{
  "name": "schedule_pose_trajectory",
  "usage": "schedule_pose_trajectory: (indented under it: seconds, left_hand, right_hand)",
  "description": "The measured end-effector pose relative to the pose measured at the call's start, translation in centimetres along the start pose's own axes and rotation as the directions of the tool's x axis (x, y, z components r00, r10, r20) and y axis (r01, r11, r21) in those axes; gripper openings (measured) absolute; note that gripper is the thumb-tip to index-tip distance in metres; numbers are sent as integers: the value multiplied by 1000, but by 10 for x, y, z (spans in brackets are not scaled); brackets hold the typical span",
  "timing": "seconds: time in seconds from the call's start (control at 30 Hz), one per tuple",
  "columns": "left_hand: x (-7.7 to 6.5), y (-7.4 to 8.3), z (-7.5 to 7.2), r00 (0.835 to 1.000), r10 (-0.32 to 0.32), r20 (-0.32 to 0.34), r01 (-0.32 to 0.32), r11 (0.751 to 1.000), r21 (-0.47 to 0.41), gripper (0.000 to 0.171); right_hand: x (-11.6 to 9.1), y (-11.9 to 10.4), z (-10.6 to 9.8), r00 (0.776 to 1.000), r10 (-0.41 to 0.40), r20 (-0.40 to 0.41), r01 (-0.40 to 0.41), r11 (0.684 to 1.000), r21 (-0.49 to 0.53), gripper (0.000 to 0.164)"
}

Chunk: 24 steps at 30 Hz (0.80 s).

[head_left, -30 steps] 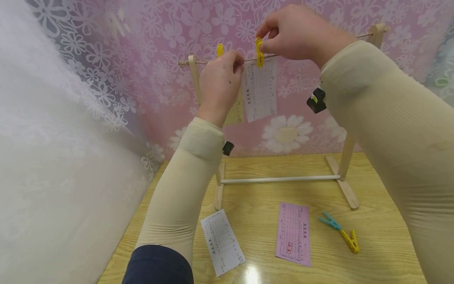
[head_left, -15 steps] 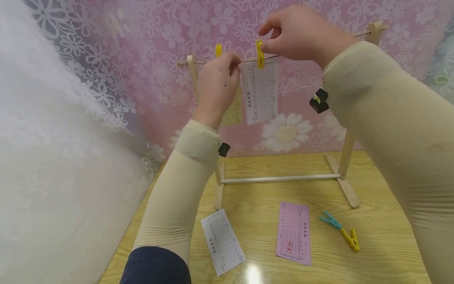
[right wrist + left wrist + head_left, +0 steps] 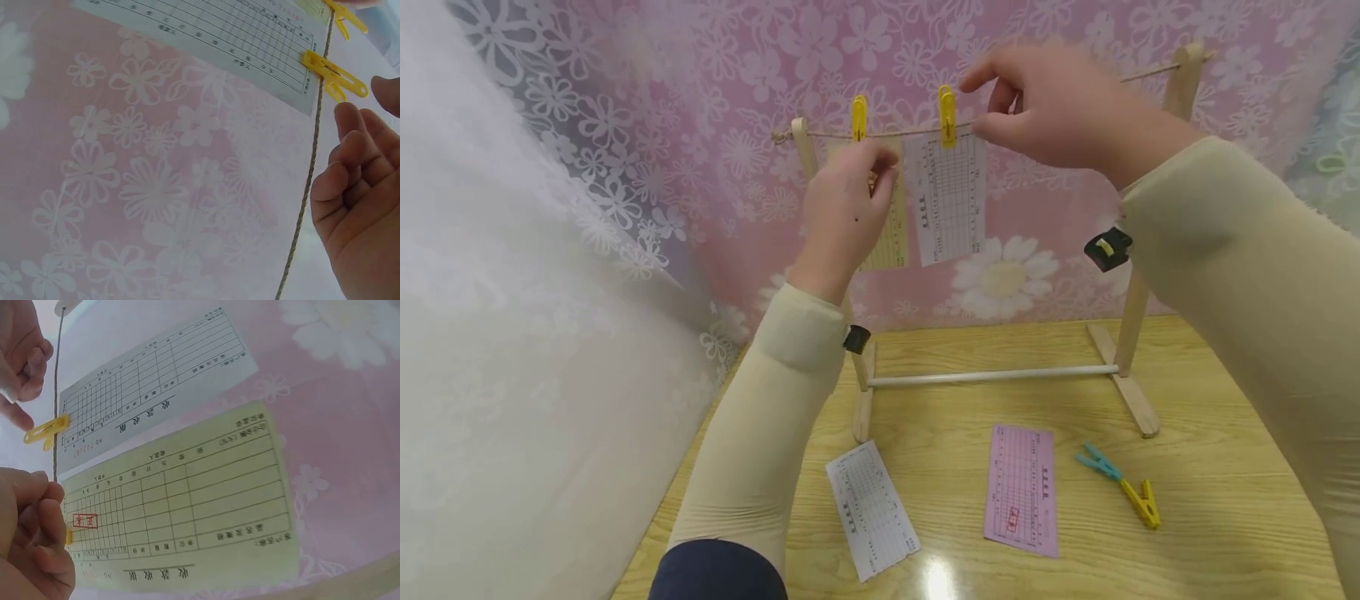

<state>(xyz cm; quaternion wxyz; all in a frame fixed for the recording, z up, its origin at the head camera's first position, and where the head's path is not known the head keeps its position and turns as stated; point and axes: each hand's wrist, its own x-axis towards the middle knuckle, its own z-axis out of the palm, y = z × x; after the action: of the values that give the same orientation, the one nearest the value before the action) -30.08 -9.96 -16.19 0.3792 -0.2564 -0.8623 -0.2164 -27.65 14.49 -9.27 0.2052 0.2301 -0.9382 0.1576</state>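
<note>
A white printed slip (image 3: 951, 204) hangs from a twine line (image 3: 917, 132) under a yellow clothespin (image 3: 947, 117). To its left a pale yellow slip (image 3: 206, 506) hangs under a second yellow clothespin (image 3: 859, 117). My right hand (image 3: 1060, 112) is just right of the white slip's clothespin, fingers loosely bent and holding nothing; the right wrist view shows a gap between fingertips (image 3: 347, 115) and clothespin. In front of the yellow slip is my left hand (image 3: 846, 212), its fingers loosely curled with nothing seen between them. It covers part of that slip in the head view.
A wooden stand (image 3: 1123, 333) with a white crossbar (image 3: 992, 377) carries the line. On the table (image 3: 955, 467) lie another white slip (image 3: 872, 510), a pink slip (image 3: 1021, 490), a blue clothespin (image 3: 1099, 462) and a yellow clothespin (image 3: 1141, 503). A white curtain (image 3: 550, 350) hangs at left.
My right hand has let go of the white slip's clothespin and moved right. My left hand has dropped down and left from the line, uncovering more of the left clothespin and yellow slip.
</note>
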Motion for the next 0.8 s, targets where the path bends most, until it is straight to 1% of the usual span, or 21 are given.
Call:
schedule_pose_trajectory:
  seconds: [0.07, 0.17, 0.23, 0.3, 0.5, 0.6, 0.73, 0.8]
  left_hand:
    - [-9, -4, 0, 1000, 17, 4, -17, 999, -27, 18]
    - [-24, -8, 2, 999, 23, 37, -20, 996, -88, 19]
    - [-35, -9, 3, 997, 18, 72, -9, 991, -132, 21]
    - [-46, -11, 7, 994, 12, 109, 6, 986, -168, 23]
    - [-83, -17, 22, 982, 14, 190, 36, 966, -255, 26]
    - [-103, -18, 32, 972, 9, 234, 60, 956, -286, 27]
    - [-130, -20, 50, 956, 1, 294, 95, 945, -312, 29]
    - [-143, -21, 59, 944, -3, 330, 115, 940, -320, 29]
  right_hand:
    - [-8, 4, 5, 999, -47, -21, 47, 999, -1, 52]
    - [-21, 12, 15, 995, -92, -29, 92, 996, 6, 49]
    - [-32, 18, 21, 994, -109, -27, 109, 994, 14, 46]
    - [-44, 24, 27, 994, -109, -7, 109, 994, 31, 45]
    - [-75, 45, 52, 990, -141, 32, 136, 984, 113, 37]
    - [-92, 57, 68, 990, -125, 61, 114, 980, 162, 35]
    - [-119, 73, 90, 992, -52, 114, 30, 982, 186, 33]
    - [-133, 82, 101, 990, -17, 141, -11, 981, 196, 30]
